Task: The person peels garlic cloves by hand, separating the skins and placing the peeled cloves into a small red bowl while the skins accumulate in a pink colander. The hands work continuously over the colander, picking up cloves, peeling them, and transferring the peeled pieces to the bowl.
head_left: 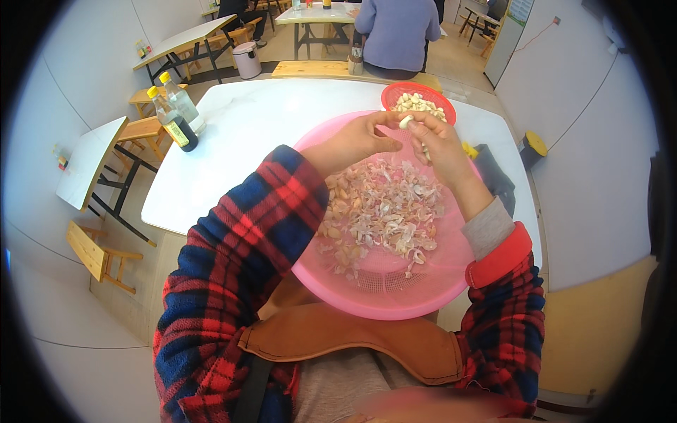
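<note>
Above the far part of a large pink plastic colander (381,301), my right hand (441,145) holds a peeled garlic clove (406,122) between thumb and forefinger, and more pale cloves show under its curled fingers. My left hand (357,140) is beside it, its thumb and fingers apart; its forefinger reaches to the held clove, and whether it touches is unclear. Papery garlic skins (396,211) lie heaped in the colander, with unpeeled cloves (344,195) at the left. Just beyond the hands, a small red plastic basket (387,94) holds many peeled cloves (418,103).
The colander overlaps the near edge of a white table (238,121). Two bottles with yellow caps (180,129) stand at the left. A dark grey cloth (494,177) lies right of the colander. A person in a lilac top (394,34) sits beyond a wooden bench (312,70).
</note>
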